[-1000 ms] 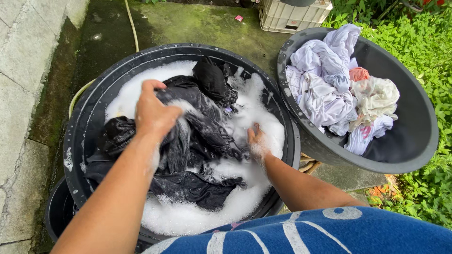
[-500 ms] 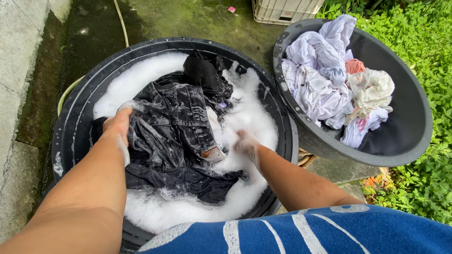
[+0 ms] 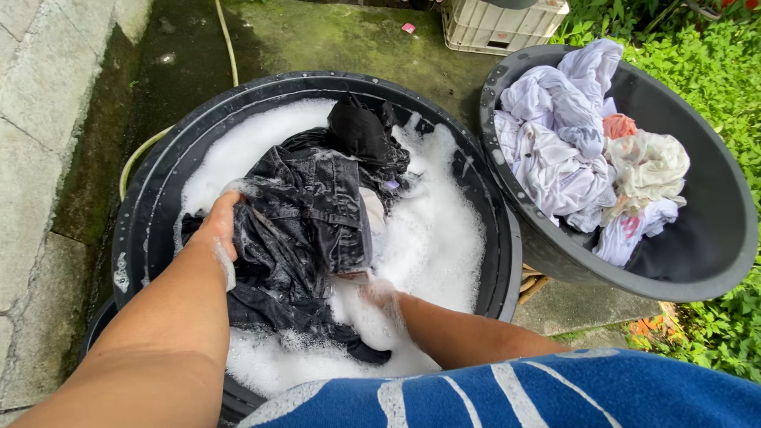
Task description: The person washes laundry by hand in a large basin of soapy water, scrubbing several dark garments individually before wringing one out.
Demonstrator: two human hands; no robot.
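A large round black plastic washtub [image 3: 151, 214] fills the middle of the view, holding white soapy foam [image 3: 436, 238] and a wet black denim garment [image 3: 305, 218] heaped at its centre. At two o'clock from it, touching its rim, a second, dark grey round plastic basin [image 3: 705, 246] sits tilted, with a pile of white and pale lilac wrung clothes [image 3: 555, 150] and a small pink piece [image 3: 618, 125] lying against its near wall.

The left hand [image 3: 218, 230] presses on the denim at its nine o'clock edge, fingers curled over the cloth and gripping a fold. The right hand [image 3: 380, 293] is sunk in foam at the garment's six o'clock; whether its fingers are apart or closed cannot be told. A blue cloth with white stripes [image 3: 523, 392] covers the bottom of the view at six o'clock.

A pale yellow hose [image 3: 226, 43] runs along the mossy wet concrete ground [image 3: 349, 36] at eleven o'clock and curves round the tub's left rim. A white slatted plastic crate [image 3: 499, 24] stands at one o'clock. Green leafy plants [image 3: 713, 71] crowd the basin from two to four o'clock, and a grey stone paving strip [image 3: 40, 158] borders the tub at nine o'clock.
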